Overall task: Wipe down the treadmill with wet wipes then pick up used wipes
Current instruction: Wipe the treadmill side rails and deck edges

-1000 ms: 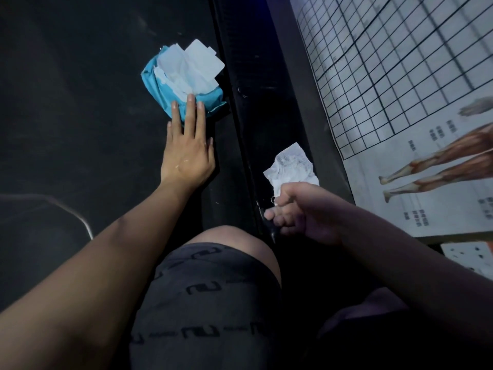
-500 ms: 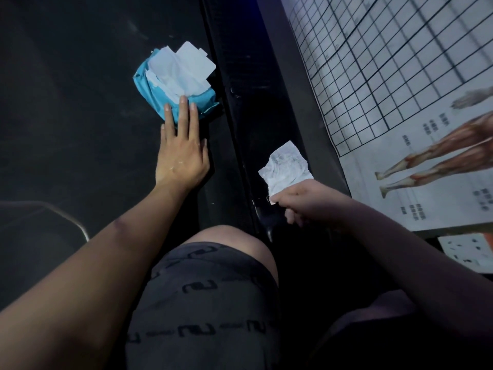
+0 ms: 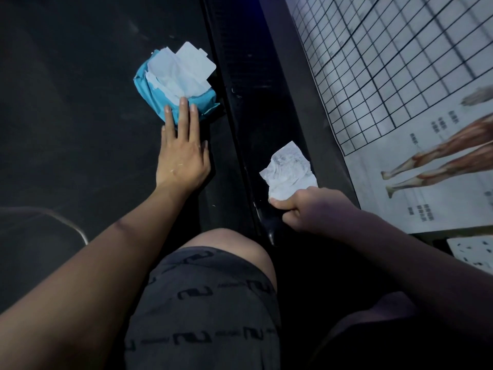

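Left arm stretched forward, left hand point(image 3: 182, 158) flat, palm down, fingers straight. Right arm angled in, right hand point(image 3: 312, 209) curled, its grip a thumb-and-forefinger pinch on a wipe point(image 3: 289, 169).

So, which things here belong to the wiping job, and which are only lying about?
Job: blue wipe pack, touched by the left hand; crumpled wipe, pinched by the right hand; treadmill side rail.
Lying about: anatomy poster; small printed sheet.

Right hand point(image 3: 314, 209) hides a wipe point(image 3: 288, 169) corner; poster point(image 3: 400, 76) print too small to read
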### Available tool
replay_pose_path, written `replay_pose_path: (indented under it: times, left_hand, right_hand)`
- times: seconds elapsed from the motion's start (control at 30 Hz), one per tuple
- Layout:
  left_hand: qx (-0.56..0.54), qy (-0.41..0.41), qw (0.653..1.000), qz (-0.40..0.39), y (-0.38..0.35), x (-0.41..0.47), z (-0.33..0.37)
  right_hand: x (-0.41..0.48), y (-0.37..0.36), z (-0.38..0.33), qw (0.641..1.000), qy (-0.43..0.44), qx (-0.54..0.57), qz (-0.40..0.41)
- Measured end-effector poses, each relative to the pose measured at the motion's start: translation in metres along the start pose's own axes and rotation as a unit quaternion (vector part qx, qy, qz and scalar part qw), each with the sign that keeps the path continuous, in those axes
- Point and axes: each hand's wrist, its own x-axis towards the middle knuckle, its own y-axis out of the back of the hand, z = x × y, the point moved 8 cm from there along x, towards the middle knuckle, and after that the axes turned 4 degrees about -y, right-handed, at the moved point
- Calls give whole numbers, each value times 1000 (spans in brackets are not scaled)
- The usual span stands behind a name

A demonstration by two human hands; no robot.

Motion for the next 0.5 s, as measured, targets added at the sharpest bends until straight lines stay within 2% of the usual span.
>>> replay_pose_path:
  times: [0.2, 0.37, 0.43, 0.5]
  left_hand:
    - [8, -4, 1000, 2, 2, -1, 1]
    - [11, -4, 1000, 1, 2, -1, 1]
    - [8, -2, 1000, 0, 2, 0, 1]
    - [7, -5, 1000, 4, 1, 0, 2]
  right_hand:
    - [3, -5, -3, 1000, 10, -26, 6]
    - [15, 2, 2, 999, 31, 32, -4]
    - [19, 13, 6, 993, 49, 104, 29]
    - [23, 25, 15, 976, 77, 174, 108]
